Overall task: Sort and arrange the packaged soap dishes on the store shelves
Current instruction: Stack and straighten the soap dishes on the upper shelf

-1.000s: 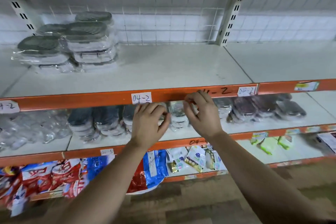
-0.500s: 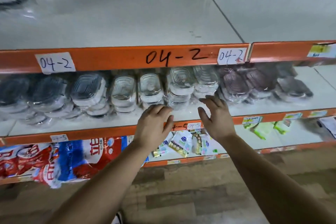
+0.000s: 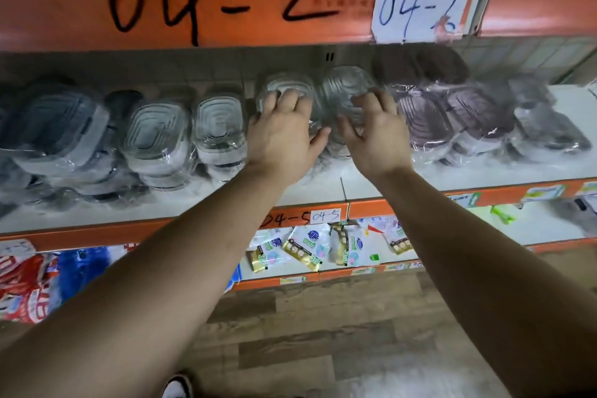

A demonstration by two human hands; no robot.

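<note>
Both hands are reaching into the middle shelf (image 3: 452, 176) under the orange 04-2 rail (image 3: 226, 6). The left hand (image 3: 284, 136) is lying with fingers spread over the front of one clear dish stack (image 3: 287, 84). The right hand (image 3: 376, 136) is spread the same way, fingers slightly bent, over the neighbouring clear stack (image 3: 347, 84), with the thumbs pointing inward at each other. Neither is pinching anything; the frame is blurring here, so the fingertips are probably touching the wrap, not certain. The packaged soap dishes are sitting in a row along this shelf: grey dishes (image 3: 58, 126) far left, white-clear dishes (image 3: 219, 126) just beside the left hand, purple dishes (image 3: 423, 121) just beside the right. The step looks like taking hold of the two clear stacks to square or move them. To do it well, each hand should be cupping its stack low and from the sides rather than pressing on the slippery film, keeping the stacks upright, moving them together, and avoiding nudging the purple dishes crowding in on the right.
</note>
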